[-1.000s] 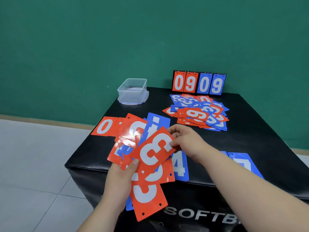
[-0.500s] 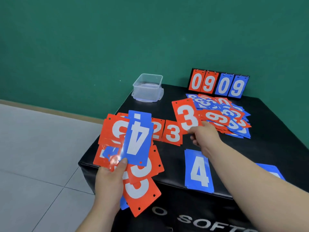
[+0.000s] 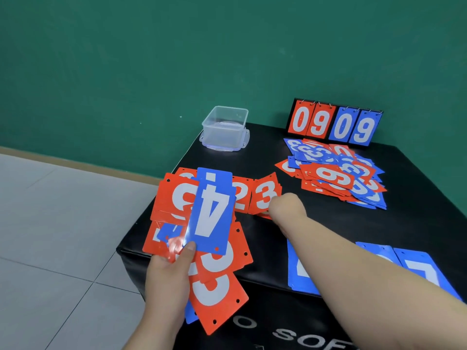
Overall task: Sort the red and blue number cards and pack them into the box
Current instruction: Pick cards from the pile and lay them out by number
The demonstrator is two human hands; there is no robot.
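Note:
My left hand (image 3: 166,281) grips a fanned bunch of red and blue number cards (image 3: 219,294) at the table's front left, thumb pressed on a blue 4 card (image 3: 212,213) lying on top. My right hand (image 3: 286,210) is curled at the lower right edge of a red 3 card (image 3: 264,195), which lies on the table beside a red 2 card (image 3: 241,195). Its fingertips are hidden behind the hand. The clear plastic box (image 3: 225,127) stands open at the back left. A mixed pile of red and blue cards (image 3: 336,173) lies at the back right.
A flip scoreboard (image 3: 333,125) reading 09 09 stands behind the mixed pile. Blue cards (image 3: 300,276) lie at the front edge, partly under my right forearm, with another blue card (image 3: 424,269) to their right. The black padded table (image 3: 252,152) drops off to a tiled floor on the left.
My right hand pulled the red 3 card off the bunch, carried it back over the table and lowered it onto the red 3 beside the red 2. A blue 4 now tops the bunch.

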